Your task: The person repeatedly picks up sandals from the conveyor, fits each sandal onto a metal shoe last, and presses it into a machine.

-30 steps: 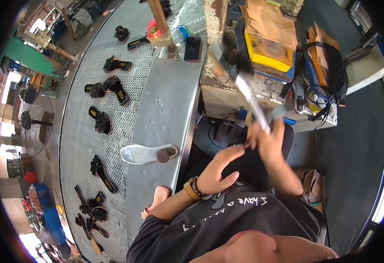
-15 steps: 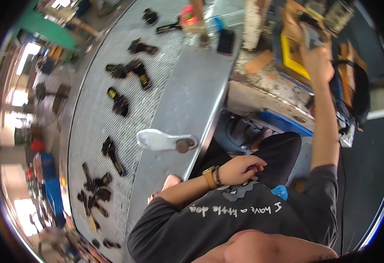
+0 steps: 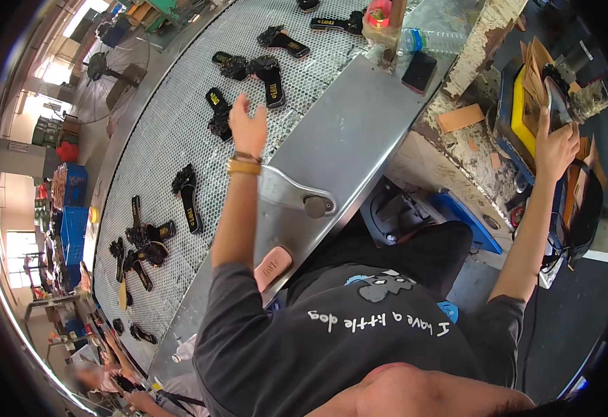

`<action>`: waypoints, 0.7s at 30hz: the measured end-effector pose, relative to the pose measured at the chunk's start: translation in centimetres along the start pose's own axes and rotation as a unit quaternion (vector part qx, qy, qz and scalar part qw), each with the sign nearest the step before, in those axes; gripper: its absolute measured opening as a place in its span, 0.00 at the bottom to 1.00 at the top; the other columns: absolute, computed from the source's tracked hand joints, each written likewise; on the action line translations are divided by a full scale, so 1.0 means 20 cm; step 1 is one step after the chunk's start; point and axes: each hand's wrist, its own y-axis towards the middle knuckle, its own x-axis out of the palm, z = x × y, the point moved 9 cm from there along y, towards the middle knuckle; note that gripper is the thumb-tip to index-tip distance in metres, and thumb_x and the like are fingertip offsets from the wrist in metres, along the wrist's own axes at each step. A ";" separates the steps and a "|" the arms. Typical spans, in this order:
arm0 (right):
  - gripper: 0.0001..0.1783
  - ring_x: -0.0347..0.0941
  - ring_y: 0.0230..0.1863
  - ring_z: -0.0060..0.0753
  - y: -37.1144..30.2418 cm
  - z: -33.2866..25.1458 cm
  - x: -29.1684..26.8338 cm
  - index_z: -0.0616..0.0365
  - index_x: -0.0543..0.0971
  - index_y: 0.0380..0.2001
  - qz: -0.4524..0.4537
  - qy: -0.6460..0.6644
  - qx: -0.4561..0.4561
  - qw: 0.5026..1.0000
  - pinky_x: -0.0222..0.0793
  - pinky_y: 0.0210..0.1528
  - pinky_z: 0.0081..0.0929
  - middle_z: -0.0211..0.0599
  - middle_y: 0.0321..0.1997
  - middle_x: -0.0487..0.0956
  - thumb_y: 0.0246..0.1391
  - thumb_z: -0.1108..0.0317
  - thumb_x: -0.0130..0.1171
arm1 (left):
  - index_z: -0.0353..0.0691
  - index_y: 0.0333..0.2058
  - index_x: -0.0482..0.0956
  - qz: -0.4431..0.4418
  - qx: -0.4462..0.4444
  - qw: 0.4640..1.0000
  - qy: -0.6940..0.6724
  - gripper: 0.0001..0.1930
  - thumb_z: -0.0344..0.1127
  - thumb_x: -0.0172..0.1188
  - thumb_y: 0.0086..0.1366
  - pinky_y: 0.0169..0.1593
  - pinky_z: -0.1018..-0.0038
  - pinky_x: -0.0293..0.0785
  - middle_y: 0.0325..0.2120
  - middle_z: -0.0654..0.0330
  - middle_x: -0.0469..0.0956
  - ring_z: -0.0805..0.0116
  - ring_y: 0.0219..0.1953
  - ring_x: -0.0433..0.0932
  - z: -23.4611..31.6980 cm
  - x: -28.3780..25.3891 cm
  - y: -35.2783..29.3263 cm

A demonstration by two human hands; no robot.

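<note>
My left hand (image 3: 248,128) reaches out over the perforated conveyor, fingers apart and holding nothing. Close by it lies a black slipper (image 3: 215,101) with a ruffled upper and a yellow label on its insole. Past my left wrist, on the metal ledge (image 3: 338,125), is a sole-shaped metal plate (image 3: 283,187) with a dark round knob at one end. A pink insole (image 3: 274,265) lies on the ledge near my left upper arm. At the far right, my right hand (image 3: 557,147) grips a greyish sole-shaped piece (image 3: 559,99) beside a yellow-edged bin (image 3: 524,115).
Several more black slippers (image 3: 189,198) are spread along the conveyor. A phone (image 3: 419,72), a plastic bottle (image 3: 432,42) and a red-rimmed cup (image 3: 377,15) stand at the ledge's far end. A worn post (image 3: 484,45) rises beside them. Another person (image 3: 99,375) sits at lower left.
My left hand has swung from in front of my chest out over the conveyor and opened. My right hand stays at the bin. The view has shifted, and the pink insole now shows fully.
</note>
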 end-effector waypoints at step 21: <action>0.46 0.72 0.66 0.63 0.05 -0.04 -0.06 0.70 0.74 0.64 -0.045 -0.036 0.033 0.998 0.70 0.66 0.50 0.55 0.68 0.74 0.62 0.35 0.56 | 0.34 0.74 0.51 0.121 0.158 0.973 -0.114 0.47 0.36 0.68 0.62 0.61 0.55 0.77 0.59 0.44 0.74 0.50 0.58 0.78 0.20 -0.61 -0.26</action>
